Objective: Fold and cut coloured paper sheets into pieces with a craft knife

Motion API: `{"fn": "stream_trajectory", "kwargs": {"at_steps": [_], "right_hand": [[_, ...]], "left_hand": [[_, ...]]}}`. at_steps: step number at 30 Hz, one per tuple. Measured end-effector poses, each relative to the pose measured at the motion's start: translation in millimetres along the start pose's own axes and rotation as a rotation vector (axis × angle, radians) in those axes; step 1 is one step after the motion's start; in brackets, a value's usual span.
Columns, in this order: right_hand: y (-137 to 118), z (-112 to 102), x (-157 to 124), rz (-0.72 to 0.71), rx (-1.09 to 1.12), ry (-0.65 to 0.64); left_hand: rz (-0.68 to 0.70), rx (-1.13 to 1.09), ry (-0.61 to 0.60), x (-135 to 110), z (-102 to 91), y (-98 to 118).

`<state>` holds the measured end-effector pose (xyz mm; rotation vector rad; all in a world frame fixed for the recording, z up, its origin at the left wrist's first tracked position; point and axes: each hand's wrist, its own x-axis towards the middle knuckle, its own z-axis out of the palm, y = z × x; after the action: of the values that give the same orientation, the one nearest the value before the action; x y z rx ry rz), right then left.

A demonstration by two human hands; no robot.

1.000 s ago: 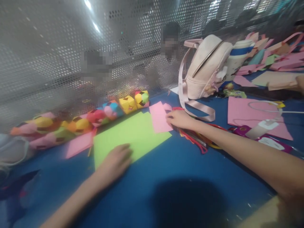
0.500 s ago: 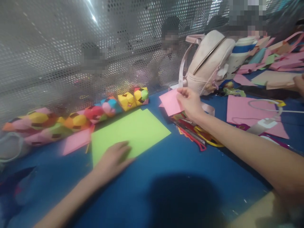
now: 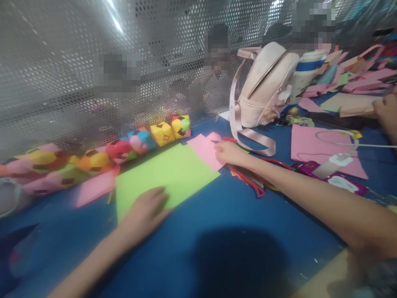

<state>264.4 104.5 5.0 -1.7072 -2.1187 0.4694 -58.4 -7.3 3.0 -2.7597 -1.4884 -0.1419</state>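
Note:
A green paper sheet (image 3: pixel 167 174) lies flat on the blue table (image 3: pixel 217 215). My left hand (image 3: pixel 142 213) rests flat on its near corner, fingers spread. My right hand (image 3: pixel 228 152) reaches to the sheet's far right corner and touches a pink paper square (image 3: pixel 204 150) lying there, fingers curled at its edge. Red and yellow scissors (image 3: pixel 251 180) lie under my right forearm.
A row of colourful folded paper balls (image 3: pixel 93 159) runs along the perforated metal screen (image 3: pixel 93 62). A pink backpack (image 3: pixel 266 87) stands at the back right, with pink sheets (image 3: pixel 310 145), a white cable and another person's hand (image 3: pixel 386 111) at the far right.
My right hand lifted the pink square off the table, then brought it back down onto the green sheet's far corner. The left hand stayed on the green sheet.

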Motion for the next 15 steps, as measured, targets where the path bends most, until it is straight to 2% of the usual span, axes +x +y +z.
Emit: {"fn": "stream_trajectory", "kwargs": {"at_steps": [4, 10, 12, 15], "right_hand": [[-2.5, -12.3, -1.0, 0.014, -0.01, 0.056], [4.8, -56.2, 3.2, 0.046, -0.02, 0.226], [8.3, -64.1, 8.6, 0.051, -0.048, 0.231], [11.7, -59.9, 19.4, 0.036, -0.111, 0.162]], "left_hand": [[0.01, -0.008, 0.016, 1.2, 1.7, -0.7], [0.032, -0.001, 0.052, 1.2, 3.7, -0.1], [0.03, 0.012, 0.086, 1.7, 5.7, 1.8], [0.03, 0.031, 0.155, 3.6, 10.0, 5.5]]}}
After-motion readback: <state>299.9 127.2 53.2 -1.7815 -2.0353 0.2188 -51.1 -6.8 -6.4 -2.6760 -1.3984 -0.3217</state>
